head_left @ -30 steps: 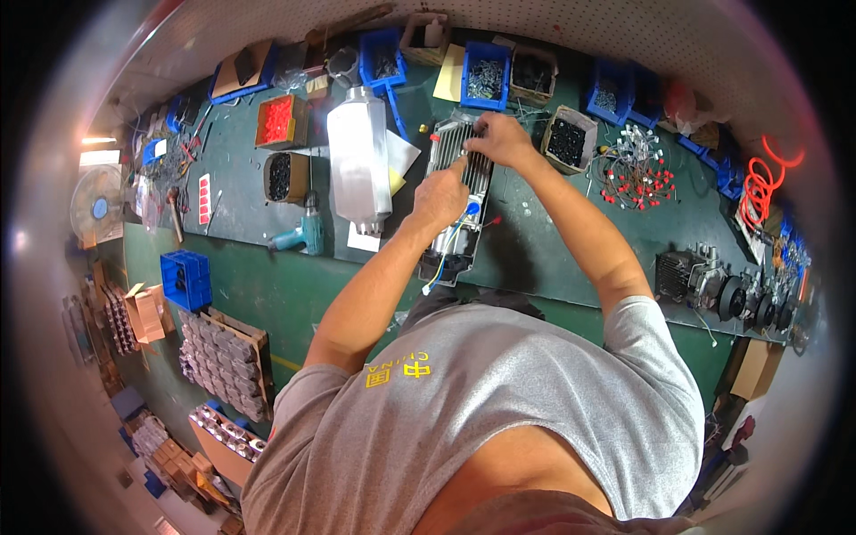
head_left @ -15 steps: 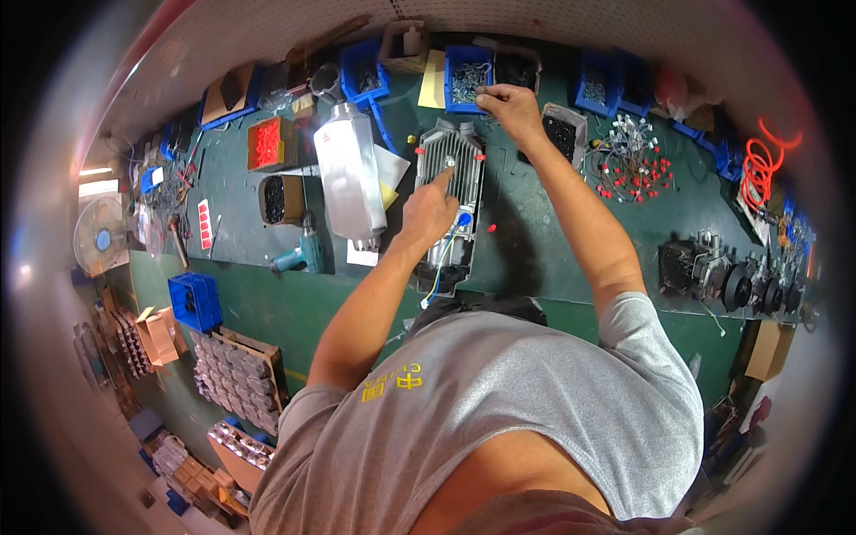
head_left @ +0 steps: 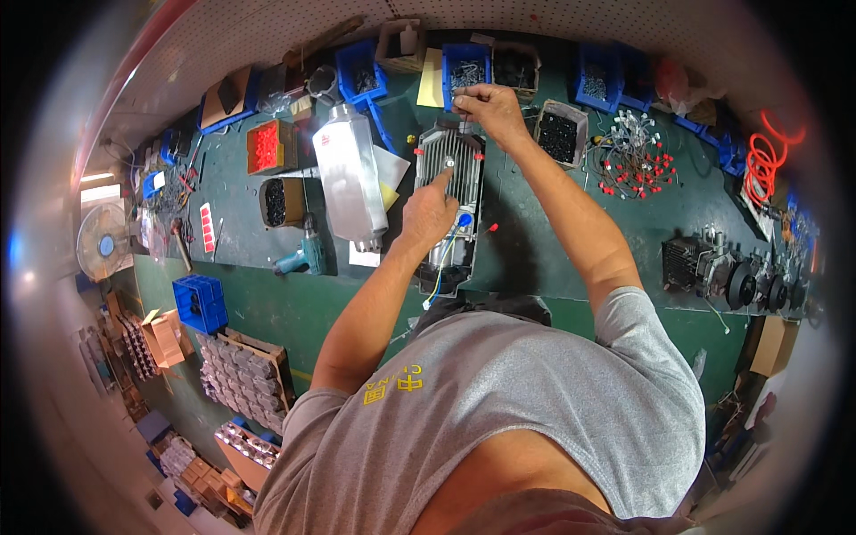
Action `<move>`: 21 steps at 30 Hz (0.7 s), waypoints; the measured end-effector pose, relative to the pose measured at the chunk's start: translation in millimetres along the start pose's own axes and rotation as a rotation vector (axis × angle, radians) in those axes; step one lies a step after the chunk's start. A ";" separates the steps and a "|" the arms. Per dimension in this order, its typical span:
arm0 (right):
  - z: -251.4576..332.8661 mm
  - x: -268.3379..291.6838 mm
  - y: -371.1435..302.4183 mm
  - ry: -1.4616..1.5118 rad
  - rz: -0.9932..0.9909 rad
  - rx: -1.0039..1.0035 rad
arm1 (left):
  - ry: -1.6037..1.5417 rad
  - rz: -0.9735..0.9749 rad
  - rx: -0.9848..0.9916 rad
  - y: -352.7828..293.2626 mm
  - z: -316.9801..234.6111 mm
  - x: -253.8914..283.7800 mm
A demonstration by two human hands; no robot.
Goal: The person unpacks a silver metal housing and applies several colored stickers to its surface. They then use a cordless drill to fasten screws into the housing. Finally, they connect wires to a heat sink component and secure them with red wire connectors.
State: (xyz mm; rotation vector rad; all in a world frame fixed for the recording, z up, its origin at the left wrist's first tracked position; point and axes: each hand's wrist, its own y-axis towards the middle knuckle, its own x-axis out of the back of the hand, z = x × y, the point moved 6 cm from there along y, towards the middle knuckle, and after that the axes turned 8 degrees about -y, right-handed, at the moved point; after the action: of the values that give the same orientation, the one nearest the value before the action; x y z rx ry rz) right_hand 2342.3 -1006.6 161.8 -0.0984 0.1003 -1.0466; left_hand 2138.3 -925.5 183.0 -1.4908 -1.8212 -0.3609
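A finned grey metal housing (head_left: pixel 462 181) lies lengthwise on the bench in front of me, with red bits at its sides and a blue round connector with wires near its lower end. My left hand (head_left: pixel 430 214) rests over it, index finger stretched to a small round fitting (head_left: pixel 449 163) among the fins, other fingers curled. Above the housing's far end, my right hand (head_left: pixel 492 111) is closed in a pinch, at the near edge of a blue bin of small metal hardware (head_left: pixel 467 74). Whatever its fingertips hold is too small to make out.
Left of the housing lies a smooth silver metal casing (head_left: pixel 349 174); beyond are a teal power drill (head_left: pixel 306 254) and a box of red parts (head_left: pixel 266 147). To the right are a tray of black parts (head_left: pixel 560 134), bundled wires with red connectors (head_left: pixel 629 160) and motor-like assemblies (head_left: pixel 704 267).
My right hand has moved slightly left and toward me, from the bin's right side to its near edge, still pinched. The left hand stays on the housing.
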 end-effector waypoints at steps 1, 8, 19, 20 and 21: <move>-0.8 0.2 0.4 0.002 0.003 0.004 | -0.001 -0.002 -0.002 0.0 0.0 -0.2; -2.9 -2.0 1.0 -0.020 0.014 0.062 | -0.005 0.010 0.024 0.6 0.1 0.1; 17.4 -10.4 -18.1 -0.500 0.070 0.434 | -0.001 0.017 0.044 0.5 0.3 0.9; 20.1 -10.0 -22.0 -0.514 0.091 0.441 | -0.018 0.026 0.048 0.2 -0.2 1.0; 23.9 -10.3 -22.7 -0.546 0.106 0.465 | -0.019 0.017 0.033 1.0 0.7 1.0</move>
State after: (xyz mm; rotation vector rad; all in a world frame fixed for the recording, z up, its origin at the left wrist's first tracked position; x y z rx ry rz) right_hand 2320.8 -1008.2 188.7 0.0460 -0.6241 -0.8833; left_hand 2138.9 -924.1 183.0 -1.4909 -1.8199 -0.3083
